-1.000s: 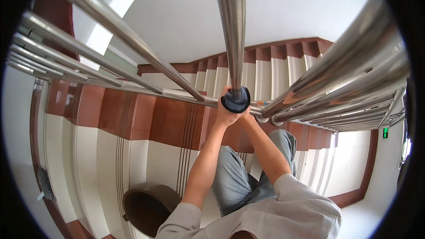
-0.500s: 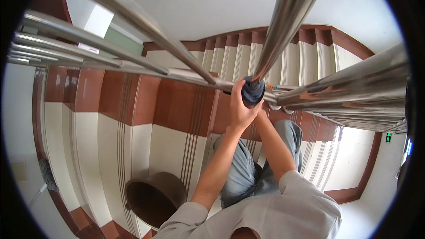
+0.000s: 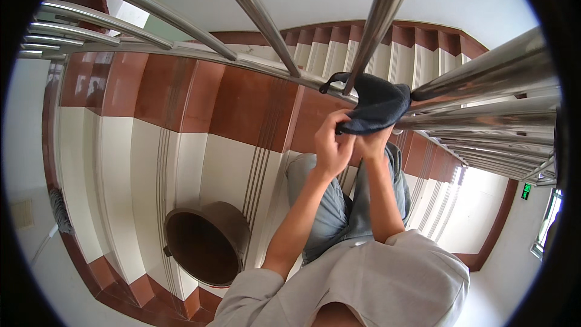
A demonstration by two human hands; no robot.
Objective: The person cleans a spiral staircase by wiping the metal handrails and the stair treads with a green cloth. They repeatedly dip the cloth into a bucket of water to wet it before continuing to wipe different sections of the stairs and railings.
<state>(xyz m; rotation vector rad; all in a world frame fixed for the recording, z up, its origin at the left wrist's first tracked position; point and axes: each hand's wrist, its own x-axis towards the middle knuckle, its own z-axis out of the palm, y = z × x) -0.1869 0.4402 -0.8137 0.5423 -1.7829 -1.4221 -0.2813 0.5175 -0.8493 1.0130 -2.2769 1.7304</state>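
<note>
A dark blue cloth (image 3: pixel 380 106) lies bunched against the lower part of an upright steel baluster (image 3: pixel 378 21), one corner sticking out past it on the left. My left hand (image 3: pixel 334 148) pinches the cloth's lower left edge. Beneath the cloth, my right hand (image 3: pixel 374 143) grips it from the near side, with most of its fingers covered. Both hands are close together above my knees, and the cloth is spread wider to the right of the post.
A dark brown bucket (image 3: pixel 232 224) stands on the steps at my left. Steel railings (image 3: pixel 496 63) slope away on the right, with more balusters (image 3: pixel 257 18) at upper left. Cream and red-brown stairs (image 3: pixel 233 109) surround me. A grey fluffy duster (image 3: pixel 60 209) leans by the left wall.
The cloth was wrapped tightly round the baluster with both hands clasped on it. Now it hangs looser and spreads rightward, and my hands have moved slightly apart.
</note>
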